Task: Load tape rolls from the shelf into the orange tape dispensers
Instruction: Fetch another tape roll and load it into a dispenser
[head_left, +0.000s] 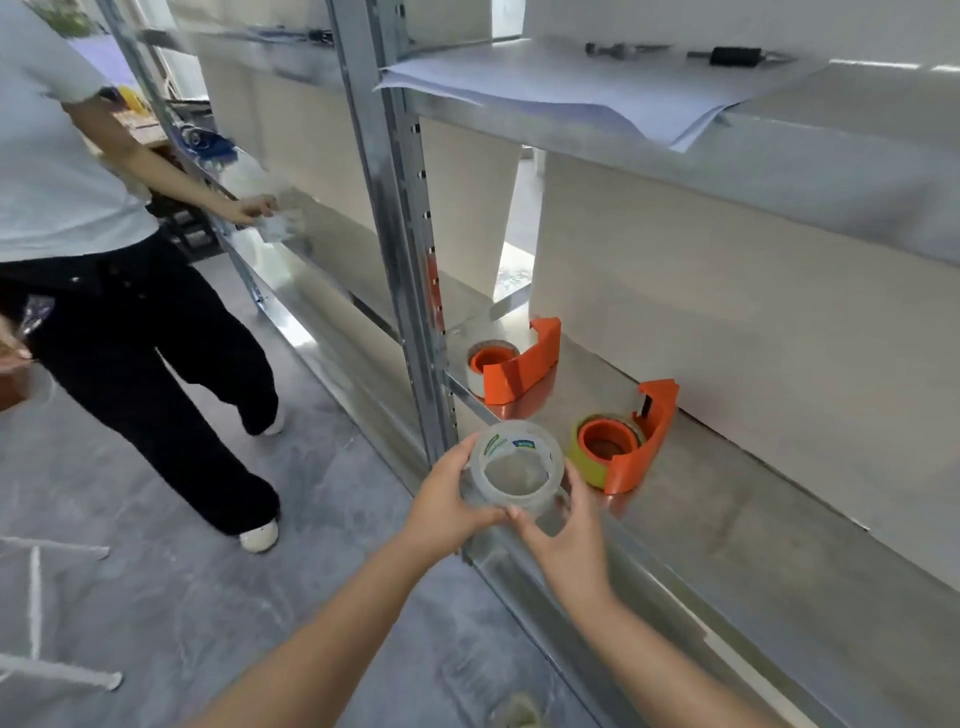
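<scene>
Galvanised steel shelf (701, 499): bears two orange plastic tape dispensers.
Near dispenser (631, 441): yellow-tinted roll fitted.
Far dispenser (514, 364): clear roll fitted.
Clear tape roll (517, 470): held off the shelf's front edge, clasped between left hand (447, 499) and right hand (566, 530).
Risk: both dispensers appear occupied; a roll forced on could jam, or be dropped.

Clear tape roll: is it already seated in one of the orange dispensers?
No, the clear tape roll is held by both hands at the shelf edge, apart from both dispensers.
</scene>
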